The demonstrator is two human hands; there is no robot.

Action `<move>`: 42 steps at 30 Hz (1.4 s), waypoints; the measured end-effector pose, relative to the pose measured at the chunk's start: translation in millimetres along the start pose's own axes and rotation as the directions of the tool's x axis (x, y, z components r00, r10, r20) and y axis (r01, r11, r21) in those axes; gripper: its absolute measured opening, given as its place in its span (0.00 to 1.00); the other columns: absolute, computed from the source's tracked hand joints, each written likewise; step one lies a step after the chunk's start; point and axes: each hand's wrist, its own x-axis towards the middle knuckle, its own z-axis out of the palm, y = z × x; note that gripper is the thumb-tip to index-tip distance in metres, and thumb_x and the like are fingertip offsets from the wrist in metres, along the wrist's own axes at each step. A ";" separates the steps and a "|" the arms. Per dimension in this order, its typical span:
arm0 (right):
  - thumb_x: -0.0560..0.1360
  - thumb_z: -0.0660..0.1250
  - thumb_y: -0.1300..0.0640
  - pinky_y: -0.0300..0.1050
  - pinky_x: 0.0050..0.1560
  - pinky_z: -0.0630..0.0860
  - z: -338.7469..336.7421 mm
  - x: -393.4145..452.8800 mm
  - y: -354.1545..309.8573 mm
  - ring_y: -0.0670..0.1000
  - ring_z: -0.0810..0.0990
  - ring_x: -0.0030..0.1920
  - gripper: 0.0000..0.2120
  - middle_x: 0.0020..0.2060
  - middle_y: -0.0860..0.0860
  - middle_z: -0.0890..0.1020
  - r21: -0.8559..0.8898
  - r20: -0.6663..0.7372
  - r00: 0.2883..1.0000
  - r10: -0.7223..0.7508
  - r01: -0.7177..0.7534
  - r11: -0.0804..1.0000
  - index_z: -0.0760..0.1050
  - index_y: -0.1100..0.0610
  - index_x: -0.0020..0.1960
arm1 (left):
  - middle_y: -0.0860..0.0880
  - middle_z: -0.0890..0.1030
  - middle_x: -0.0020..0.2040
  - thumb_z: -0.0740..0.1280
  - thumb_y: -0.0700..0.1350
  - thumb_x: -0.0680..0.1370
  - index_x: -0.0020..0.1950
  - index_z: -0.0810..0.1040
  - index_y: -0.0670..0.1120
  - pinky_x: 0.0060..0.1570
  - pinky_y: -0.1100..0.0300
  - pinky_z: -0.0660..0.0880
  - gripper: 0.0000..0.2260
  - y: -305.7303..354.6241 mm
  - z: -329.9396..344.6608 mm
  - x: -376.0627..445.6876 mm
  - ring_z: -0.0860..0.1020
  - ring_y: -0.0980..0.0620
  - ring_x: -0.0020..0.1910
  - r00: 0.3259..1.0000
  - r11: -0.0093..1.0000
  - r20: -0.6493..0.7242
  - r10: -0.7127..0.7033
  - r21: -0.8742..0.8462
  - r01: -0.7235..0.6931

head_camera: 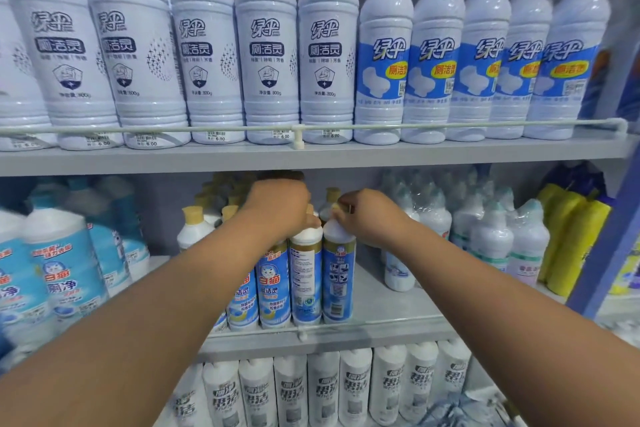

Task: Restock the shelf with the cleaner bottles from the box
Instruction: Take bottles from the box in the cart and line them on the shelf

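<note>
Left hand: the left hand [277, 206] reaches over the front edge of the middle shelf [391, 315], fingers curled down over the top of a blue-label cleaner bottle [306, 279]; the cap is hidden under the palm, so the grip looks closed on it.
Right hand: the right hand [369, 215] is pinched narrow, fingertips closed on the yellow cap of the neighbouring cleaner bottle [337, 274].
Held bottles: both stand upright at the shelf's front edge, touching side by side, back labels facing out.
Front row: two more blue-label bottles [273, 288] stand just left of them, cat logo facing out, partly behind the left forearm.
Behind: yellow-capped bottles [194, 229] of the same kind fill the shelf's depth toward the back.
Bare shelf: right of the held pair, toward the front edge, the shelf surface is uncovered.
Right end: shrink-wrapped white bottles [491, 236], then yellow bottles [568, 236] at the right edge.
Left end: blurred light-blue bottles [69, 267].
Upper shelf: tall white bottles [266, 45] behind a rail [450, 124].
Lower shelf: a row of white bottles with dark lettering [323, 388].
Box: not visible.
</note>
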 end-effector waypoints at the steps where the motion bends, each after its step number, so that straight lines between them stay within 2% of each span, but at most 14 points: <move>1: 0.80 0.63 0.46 0.43 0.33 0.64 -0.3 0.6 2.4 0.54 0.71 0.38 0.21 0.30 0.48 0.70 0.004 -0.001 1.000 -0.014 0.014 1.000 0.64 0.47 0.30 | 0.51 0.75 0.39 0.67 0.64 0.75 0.45 0.78 0.49 0.35 0.58 0.66 0.18 -6.5 1.9 1.7 0.74 0.49 0.40 0.999 0.998 0.039 0.028 -0.058 -0.026; 4: 0.80 0.64 0.45 0.44 0.34 0.68 -5.8 0.6 4.3 0.53 0.74 0.39 0.18 0.34 0.49 0.74 -0.019 0.042 0.996 -0.080 0.081 0.997 0.69 0.46 0.32 | 0.51 0.81 0.52 0.66 0.61 0.77 0.54 0.79 0.51 0.44 0.55 0.75 0.15 -21.2 6.7 5.0 0.78 0.49 0.49 0.988 0.975 0.122 0.098 -0.213 -0.070; 6: 0.80 0.64 0.45 0.46 0.45 0.75 -9.2 1.6 6.5 0.54 0.79 0.47 0.11 0.48 0.53 0.80 -0.017 0.067 0.990 -0.127 0.128 0.992 0.81 0.49 0.48 | 0.52 0.79 0.62 0.66 0.59 0.78 0.65 0.77 0.55 0.53 0.55 0.75 0.18 -24.7 8.0 6.7 0.77 0.49 0.57 0.983 0.968 0.133 0.123 -0.235 -0.089; 9: 0.80 0.66 0.48 0.43 0.55 0.74 -11.8 0.3 10.5 0.52 0.79 0.58 0.17 0.62 0.50 0.80 0.089 0.081 0.986 -0.144 0.136 0.987 0.77 0.52 0.68 | 0.55 0.75 0.70 0.67 0.55 0.79 0.72 0.72 0.58 0.59 0.59 0.71 0.21 -28.4 7.2 9.8 0.75 0.52 0.65 0.976 0.934 0.161 0.143 -0.349 -0.079; 13: 0.79 0.69 0.51 0.40 0.56 0.73 -12.6 0.4 12.9 0.50 0.79 0.60 0.18 0.62 0.49 0.82 0.139 0.112 0.985 -0.128 0.112 0.984 0.78 0.51 0.68 | 0.55 0.77 0.68 0.69 0.52 0.78 0.69 0.75 0.58 0.61 0.60 0.71 0.19 -31.8 8.5 12.3 0.76 0.53 0.63 0.969 0.897 0.205 0.136 -0.441 -0.033; 19: 0.76 0.72 0.50 0.37 0.51 0.71 -13.2 3.5 10.9 0.48 0.80 0.56 0.19 0.60 0.49 0.83 0.082 0.069 0.993 -0.098 0.092 0.992 0.79 0.53 0.66 | 0.51 0.83 0.55 0.71 0.60 0.73 0.60 0.81 0.52 0.56 0.53 0.78 0.19 -31.4 19.9 21.9 0.80 0.50 0.52 0.973 0.917 0.230 0.014 -0.391 0.079; 23: 0.74 0.73 0.47 0.35 0.34 0.66 -9.0 2.7 8.9 0.49 0.76 0.44 0.10 0.39 0.45 0.79 0.036 0.014 0.995 -0.095 0.095 0.995 0.82 0.51 0.52 | 0.55 0.79 0.46 0.73 0.63 0.71 0.58 0.80 0.53 0.42 0.59 0.73 0.21 -29.5 20.4 19.5 0.78 0.52 0.46 0.981 0.907 0.192 0.008 -0.415 0.074; 25: 0.73 0.74 0.46 0.34 0.31 0.63 -7.7 2.9 9.3 0.49 0.74 0.41 0.09 0.37 0.44 0.76 0.035 -0.010 0.997 -0.083 0.083 0.996 0.81 0.52 0.47 | 0.55 0.78 0.46 0.73 0.63 0.71 0.59 0.79 0.53 0.40 0.60 0.70 0.22 -27.4 20.1 17.3 0.77 0.52 0.46 0.986 0.900 0.167 0.009 -0.431 0.065; 29: 0.73 0.74 0.45 0.37 0.29 0.62 -5.8 1.9 5.2 0.48 0.71 0.36 0.18 0.30 0.44 0.72 0.010 -0.033 0.998 -0.056 0.056 0.998 0.69 0.48 0.32 | 0.56 0.72 0.39 0.72 0.63 0.72 0.47 0.74 0.53 0.33 0.60 0.65 0.16 -20.7 21.8 13.3 0.72 0.55 0.39 0.991 0.910 0.134 -0.012 -0.409 0.066; 31: 0.73 0.74 0.44 0.39 0.31 0.67 -4.8 0.7 3.0 0.50 0.76 0.40 0.12 0.37 0.48 0.80 0.011 -0.041 0.998 -0.045 0.045 0.999 0.77 0.52 0.40 | 0.56 0.70 0.38 0.71 0.64 0.72 0.44 0.71 0.54 0.34 0.59 0.65 0.17 -19.3 22.3 12.3 0.71 0.54 0.39 0.990 0.915 0.141 -0.015 -0.398 0.071; 34: 0.76 0.71 0.47 0.41 0.44 0.71 -5.6 -2.7 3.2 0.51 0.79 0.51 0.18 0.54 0.51 0.83 0.095 0.003 0.998 -0.069 0.068 0.993 0.80 0.55 0.61 | 0.55 0.78 0.47 0.70 0.61 0.74 0.54 0.77 0.55 0.42 0.59 0.70 0.14 -26.3 19.0 10.7 0.75 0.52 0.47 0.988 0.893 0.150 0.025 -0.447 0.045; 37: 0.78 0.69 0.51 0.40 0.49 0.71 -8.9 -5.3 5.1 0.49 0.78 0.52 0.17 0.59 0.51 0.82 0.161 0.052 0.994 -0.097 0.088 0.983 0.78 0.53 0.66 | 0.57 0.78 0.55 0.69 0.53 0.77 0.63 0.80 0.54 0.50 0.62 0.69 0.15 -32.1 14.8 9.1 0.74 0.56 0.52 0.984 0.857 0.146 0.102 -0.515 -0.012; 41: 0.77 0.71 0.50 0.41 0.48 0.74 -6.9 -1.7 3.1 0.51 0.80 0.52 0.15 0.55 0.51 0.84 0.105 0.011 0.998 -0.057 0.055 0.993 0.81 0.54 0.62 | 0.58 0.82 0.48 0.71 0.52 0.74 0.44 0.81 0.54 0.48 0.59 0.74 0.03 -33.4 20.8 14.9 0.79 0.53 0.51 0.987 0.860 0.145 0.062 -0.509 0.021; 42: 0.76 0.71 0.50 0.41 0.46 0.73 -5.4 -1.2 2.1 0.51 0.80 0.51 0.15 0.54 0.51 0.84 0.079 -0.011 0.999 -0.052 0.053 0.996 0.81 0.54 0.60 | 0.58 0.82 0.45 0.72 0.53 0.74 0.39 0.78 0.54 0.45 0.60 0.73 0.06 -32.7 22.7 17.2 0.79 0.53 0.49 0.988 0.863 0.148 0.053 -0.504 0.030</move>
